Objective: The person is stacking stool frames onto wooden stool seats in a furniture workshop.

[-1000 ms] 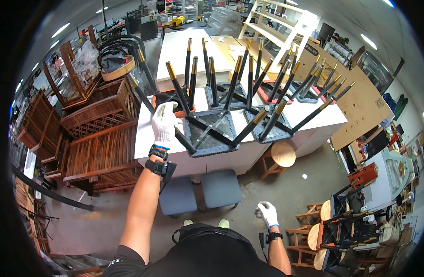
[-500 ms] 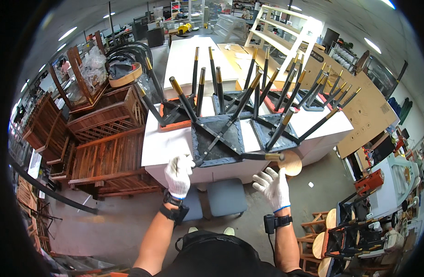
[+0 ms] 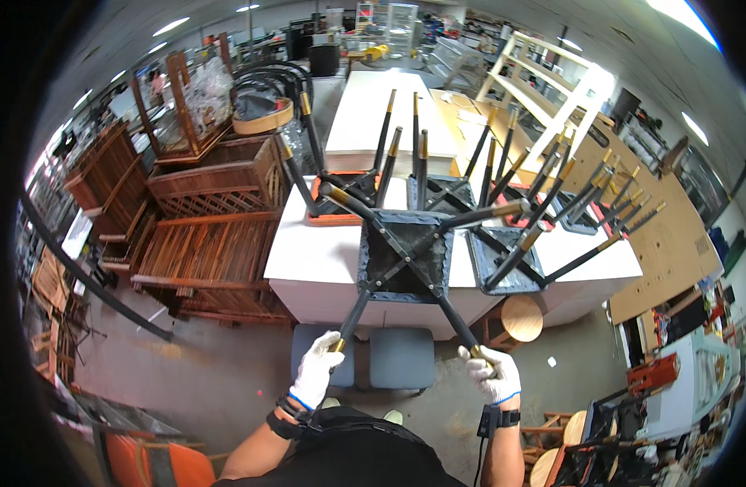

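Note:
An upside-down stool (image 3: 405,258) with a dark seat and black, gold-tipped legs lies at the near edge of the white table (image 3: 312,258). Two of its legs reach toward me. My left hand (image 3: 314,373), in a white glove, is closed round the left leg near its gold tip. The gold end of the right leg is in my gloved right hand (image 3: 495,373). Beside this stool, a grey-edged stool (image 3: 504,258) rests upturned on the right. Behind it to the left lies an orange-edged stool (image 3: 340,213).
Two grey padded seats (image 3: 401,359) stand below the table's near edge. A round wooden stool top (image 3: 521,318) is to their right. Slatted brown wooden furniture (image 3: 206,256) fills the left. A large cardboard sheet (image 3: 665,252) leans at the right, and an orange chair (image 3: 190,463) is behind my left arm.
Both hands have come back toward me and taken hold of two stool legs. The stool has tipped, its near legs now pointing down toward me. The view has shifted.

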`<state>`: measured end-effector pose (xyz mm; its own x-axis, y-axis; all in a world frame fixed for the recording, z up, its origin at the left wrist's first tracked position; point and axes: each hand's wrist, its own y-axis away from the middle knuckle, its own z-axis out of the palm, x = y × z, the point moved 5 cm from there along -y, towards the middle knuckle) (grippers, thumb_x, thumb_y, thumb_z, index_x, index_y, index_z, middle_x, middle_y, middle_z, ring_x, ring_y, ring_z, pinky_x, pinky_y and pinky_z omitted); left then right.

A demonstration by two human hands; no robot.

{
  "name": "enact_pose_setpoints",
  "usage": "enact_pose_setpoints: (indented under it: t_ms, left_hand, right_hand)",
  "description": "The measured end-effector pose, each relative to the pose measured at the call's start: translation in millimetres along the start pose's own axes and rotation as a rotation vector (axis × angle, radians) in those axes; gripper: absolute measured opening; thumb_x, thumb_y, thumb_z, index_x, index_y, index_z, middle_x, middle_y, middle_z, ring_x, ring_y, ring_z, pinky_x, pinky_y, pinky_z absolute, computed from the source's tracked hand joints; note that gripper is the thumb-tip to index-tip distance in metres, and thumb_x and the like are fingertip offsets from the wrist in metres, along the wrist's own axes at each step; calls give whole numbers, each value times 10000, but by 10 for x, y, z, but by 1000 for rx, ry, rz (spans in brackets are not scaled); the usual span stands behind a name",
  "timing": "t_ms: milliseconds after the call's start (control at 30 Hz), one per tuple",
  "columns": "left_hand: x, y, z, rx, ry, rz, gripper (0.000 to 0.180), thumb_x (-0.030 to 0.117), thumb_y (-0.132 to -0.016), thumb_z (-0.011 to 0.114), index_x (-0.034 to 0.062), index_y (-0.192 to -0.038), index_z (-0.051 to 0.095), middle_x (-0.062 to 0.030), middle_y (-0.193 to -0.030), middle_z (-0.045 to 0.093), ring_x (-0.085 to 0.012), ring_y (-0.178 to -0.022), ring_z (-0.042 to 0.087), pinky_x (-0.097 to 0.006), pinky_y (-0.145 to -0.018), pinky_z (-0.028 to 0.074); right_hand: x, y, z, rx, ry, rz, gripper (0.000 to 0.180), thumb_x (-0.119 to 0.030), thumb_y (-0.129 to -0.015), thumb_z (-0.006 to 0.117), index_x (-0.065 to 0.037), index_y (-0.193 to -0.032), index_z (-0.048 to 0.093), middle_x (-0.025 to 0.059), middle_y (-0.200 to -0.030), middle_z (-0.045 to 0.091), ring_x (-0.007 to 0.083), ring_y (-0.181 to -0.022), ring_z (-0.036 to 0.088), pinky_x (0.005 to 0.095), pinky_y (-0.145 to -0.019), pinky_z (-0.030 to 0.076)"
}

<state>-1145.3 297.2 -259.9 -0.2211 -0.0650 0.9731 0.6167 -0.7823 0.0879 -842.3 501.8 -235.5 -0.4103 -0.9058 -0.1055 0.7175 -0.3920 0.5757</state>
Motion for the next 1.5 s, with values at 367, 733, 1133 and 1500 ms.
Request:
enact_pose_setpoints:
  t_ms: [367,733,1133,1500]
  left_hand:
    - [-482,25,32,-175,343,-730,107,152,-899,654,60,-880,604,-45,-725,624,-161,-598,627,-321,-554,570]
    - [-89,485,-130,-80,102,-718,160,171,-913,661,86,-794,596,3,-651,563,-91,-480,510,-243,-440,453]
    - [-159,1048,-635,40,153,-893,172,193,-871,694,52,-812,614,-14,-657,580,-107,-482,552,-253,-435,476]
    - [-406,1143,-1306,73,305,-1085,152,191,-872,690,51,-834,645,-24,-683,617,-135,-497,594,-264,-431,497]
  right_hand:
    - [8,-184,-801,206,696,-33,76,-87,-869,591,-27,-855,547,44,-617,525,124,-411,457,225,-352,345]
    - [484,321,-600,313,1182,-146,165,-125,-833,658,-44,-724,563,11,-542,490,92,-391,432,232,-362,298]
    - [925,383,-409,430,1271,33,132,-142,-822,638,-49,-752,576,-8,-555,495,79,-421,450,235,-388,319]
    - [1379,-8,-155,538,1359,270,205,-192,-871,597,-46,-728,578,-3,-556,495,73,-423,422,226,-386,292]
